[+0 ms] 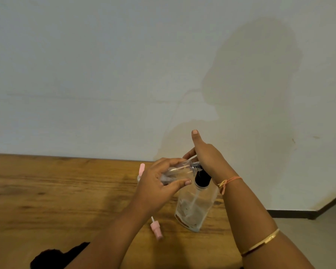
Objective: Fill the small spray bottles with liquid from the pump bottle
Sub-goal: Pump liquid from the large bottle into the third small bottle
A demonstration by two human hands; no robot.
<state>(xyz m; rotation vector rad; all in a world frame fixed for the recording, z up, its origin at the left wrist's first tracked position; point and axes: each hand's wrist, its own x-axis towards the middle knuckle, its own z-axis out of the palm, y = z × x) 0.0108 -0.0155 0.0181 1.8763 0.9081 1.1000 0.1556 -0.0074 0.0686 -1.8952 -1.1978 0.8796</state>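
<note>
The tabletop (47, 191) shows brown wood grain. The clear pump bottle (194, 208) wears a black collar (202, 178). The loose spray cap (157, 229) is pink. The wall (105, 74) is off-white, stained.

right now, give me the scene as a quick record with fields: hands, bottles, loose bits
left hand: grips the small spray bottle, tilted on its side, bare threaded neck toward the pump
right hand: over the top of the pump bottle, thumb up; grip hidden
pump bottle: clear, black collar, upright on the table
loose spray head: pink, lying on the table left of the pump bottle's base
second bottle: pink cap showing behind the left hand
</note>
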